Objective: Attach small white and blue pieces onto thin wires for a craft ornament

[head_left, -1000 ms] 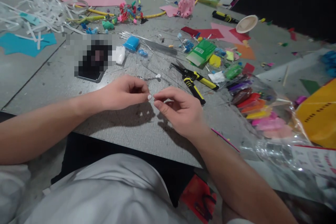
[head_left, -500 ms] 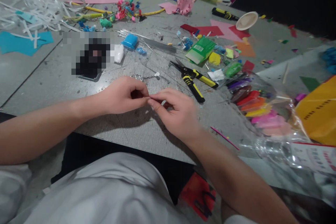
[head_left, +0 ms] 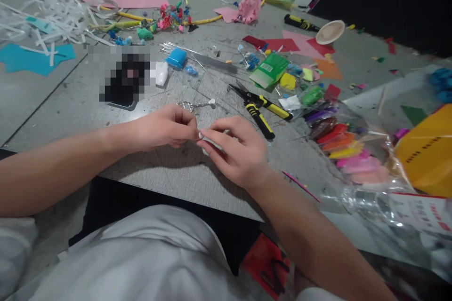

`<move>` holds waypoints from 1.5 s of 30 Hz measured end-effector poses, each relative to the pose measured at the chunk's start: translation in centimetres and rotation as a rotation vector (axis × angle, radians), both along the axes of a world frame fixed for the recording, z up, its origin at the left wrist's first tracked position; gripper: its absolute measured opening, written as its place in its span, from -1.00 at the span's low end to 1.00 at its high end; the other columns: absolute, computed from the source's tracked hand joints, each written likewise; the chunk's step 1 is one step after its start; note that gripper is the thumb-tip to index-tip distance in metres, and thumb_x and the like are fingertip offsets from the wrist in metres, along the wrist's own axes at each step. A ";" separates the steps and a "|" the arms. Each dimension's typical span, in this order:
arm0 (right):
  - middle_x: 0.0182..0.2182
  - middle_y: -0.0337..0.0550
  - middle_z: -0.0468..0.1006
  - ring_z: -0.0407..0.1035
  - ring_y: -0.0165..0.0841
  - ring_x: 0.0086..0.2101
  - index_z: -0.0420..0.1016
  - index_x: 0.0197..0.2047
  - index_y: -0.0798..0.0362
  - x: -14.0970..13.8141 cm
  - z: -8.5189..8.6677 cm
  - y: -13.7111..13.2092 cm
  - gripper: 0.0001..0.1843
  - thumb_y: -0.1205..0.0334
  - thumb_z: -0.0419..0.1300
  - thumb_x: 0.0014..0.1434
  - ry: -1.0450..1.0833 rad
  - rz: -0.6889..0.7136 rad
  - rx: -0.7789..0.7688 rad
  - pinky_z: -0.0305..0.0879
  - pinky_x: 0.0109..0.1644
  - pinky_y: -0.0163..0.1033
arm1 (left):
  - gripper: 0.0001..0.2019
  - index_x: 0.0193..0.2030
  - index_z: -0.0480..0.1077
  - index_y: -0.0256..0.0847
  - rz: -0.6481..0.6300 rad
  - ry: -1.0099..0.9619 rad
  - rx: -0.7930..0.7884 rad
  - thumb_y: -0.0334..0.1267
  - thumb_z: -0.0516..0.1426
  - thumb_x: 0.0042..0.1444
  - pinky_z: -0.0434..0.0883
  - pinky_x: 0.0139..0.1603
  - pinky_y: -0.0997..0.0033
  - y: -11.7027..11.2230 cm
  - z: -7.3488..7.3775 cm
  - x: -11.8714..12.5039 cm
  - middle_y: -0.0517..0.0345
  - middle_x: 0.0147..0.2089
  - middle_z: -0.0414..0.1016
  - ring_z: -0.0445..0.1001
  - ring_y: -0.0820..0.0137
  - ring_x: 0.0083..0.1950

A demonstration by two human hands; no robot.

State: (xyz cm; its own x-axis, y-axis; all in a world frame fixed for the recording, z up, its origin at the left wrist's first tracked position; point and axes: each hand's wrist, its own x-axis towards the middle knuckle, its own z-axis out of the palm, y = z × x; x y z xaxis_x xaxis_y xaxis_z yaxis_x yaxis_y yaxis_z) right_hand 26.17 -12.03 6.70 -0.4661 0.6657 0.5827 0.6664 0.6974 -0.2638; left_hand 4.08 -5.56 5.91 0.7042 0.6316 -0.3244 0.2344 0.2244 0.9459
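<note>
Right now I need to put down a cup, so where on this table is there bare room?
The table is bare between its near edge and the left hand and right hand. Another free strip lies between the blue paper and the phone. Right of the pliers it is crowded with a bag of clay sticks and scraps.

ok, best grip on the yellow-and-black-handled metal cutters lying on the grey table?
Grip the yellow-and-black-handled metal cutters by both handles, probably coming from the near right. They lie flat on the grey table, with the handles splayed toward that side and the blades pointing away to the far left.
</note>
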 end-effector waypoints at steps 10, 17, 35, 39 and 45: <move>-0.25 -0.13 0.53 0.39 -0.34 -0.27 0.45 -0.07 0.04 0.0 -0.3 0.0 -0.78 0.34 0.18 0.18 -0.011 0.032 -0.017 0.39 -0.17 -0.20 | -0.70 -0.43 0.44 -0.11 -0.033 0.113 0.112 -0.21 0.37 0.31 0.09 -0.32 0.33 0.5 -0.4 -0.3 0.33 -0.49 0.33 0.17 0.45 -0.43; -0.24 -0.12 0.51 0.41 -0.33 -0.25 0.45 -0.06 0.01 0.0 -0.3 -0.2 -0.78 0.29 0.17 0.19 0.006 -0.013 -0.010 0.44 -0.16 -0.20 | -0.77 -0.42 0.48 -0.12 -0.029 0.064 0.116 -0.19 0.33 0.25 0.10 -0.31 0.36 0.5 -0.2 -0.3 0.36 -0.49 0.29 0.17 0.45 -0.41; -0.50 -0.29 0.38 0.29 -0.48 -0.47 0.32 -0.40 0.04 -0.3 0.4 0.1 -0.82 0.22 0.11 0.24 0.226 -0.094 -0.311 0.27 -0.41 -0.35 | -0.60 -0.35 0.46 -0.14 0.064 0.097 0.108 -0.23 0.44 0.54 0.13 -0.29 0.34 0.7 -0.5 -0.3 0.36 -0.45 0.27 0.19 0.45 -0.40; -0.53 -0.26 0.37 0.33 -0.44 -0.45 0.33 -0.39 0.05 -0.1 0.2 0.0 -0.73 0.23 -0.05 0.32 0.121 -0.111 -0.273 0.30 -0.33 -0.30 | -0.60 -0.38 0.44 -0.13 0.038 0.076 0.085 -0.25 0.42 0.50 0.13 -0.29 0.34 0.6 -0.4 -0.1 0.34 -0.45 0.28 0.19 0.44 -0.39; -0.36 -0.21 0.56 0.46 -0.47 -0.44 0.46 -0.16 0.03 0.0 -0.3 0.2 -0.85 0.27 0.07 0.28 0.211 -0.085 -0.241 0.38 -0.37 -0.34 | -0.66 -0.35 0.51 -0.15 0.016 0.074 0.053 -0.18 0.47 0.42 0.14 -0.30 0.37 0.5 -0.6 -0.1 0.32 -0.43 0.35 0.24 0.44 -0.39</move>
State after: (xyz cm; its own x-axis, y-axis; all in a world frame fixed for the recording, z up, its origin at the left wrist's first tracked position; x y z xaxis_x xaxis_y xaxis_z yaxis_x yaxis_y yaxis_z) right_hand 26.13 -11.82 6.37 -0.2890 0.8276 0.4812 0.6324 0.5424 -0.5530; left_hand 4.03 -5.04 5.34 0.6694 0.6599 -0.3413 0.3010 0.1792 0.9366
